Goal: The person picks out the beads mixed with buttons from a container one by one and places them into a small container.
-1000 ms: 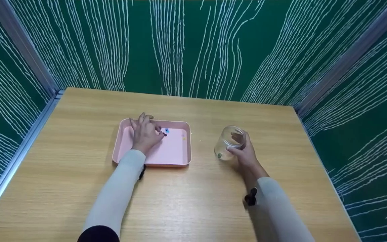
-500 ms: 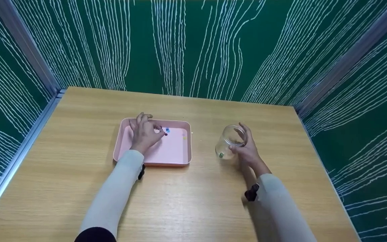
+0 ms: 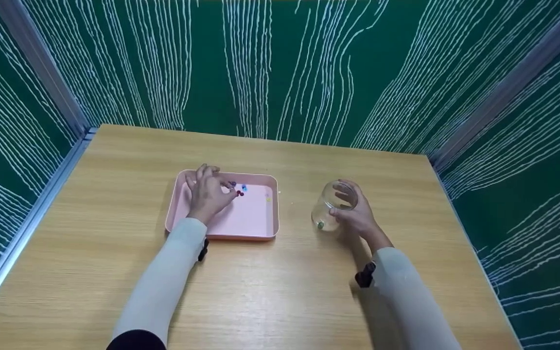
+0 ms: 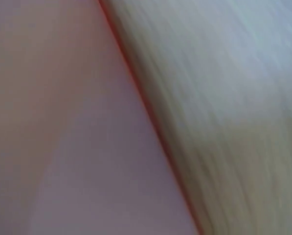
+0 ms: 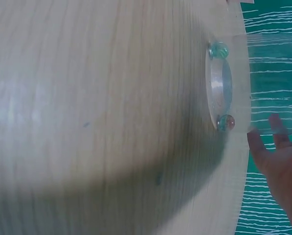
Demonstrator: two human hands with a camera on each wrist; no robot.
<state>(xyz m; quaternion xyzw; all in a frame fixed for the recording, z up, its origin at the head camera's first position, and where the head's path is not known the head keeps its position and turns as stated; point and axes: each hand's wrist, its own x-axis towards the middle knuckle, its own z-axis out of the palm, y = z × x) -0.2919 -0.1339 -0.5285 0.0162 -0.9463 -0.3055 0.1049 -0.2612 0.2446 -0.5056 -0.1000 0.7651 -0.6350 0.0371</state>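
A pink tray [image 3: 251, 221] on the table [image 3: 270, 291] holds coloured beads [image 3: 244, 187]; I cannot tell whether the left hand [image 3: 207, 194] there pinches any. The right hand [image 3: 362, 218] has its grip round a glass jar [image 3: 323, 213] containing marbles [image 5: 218, 50].

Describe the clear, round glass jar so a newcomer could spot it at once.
On the light wood-grain table sits a shallow pink rectangular tray. Right of it in the head view, the person's right hand holds the clear, round glass jar. Unlike the opaque tray, it is see-through and taller, with a small green marble showing near its base.
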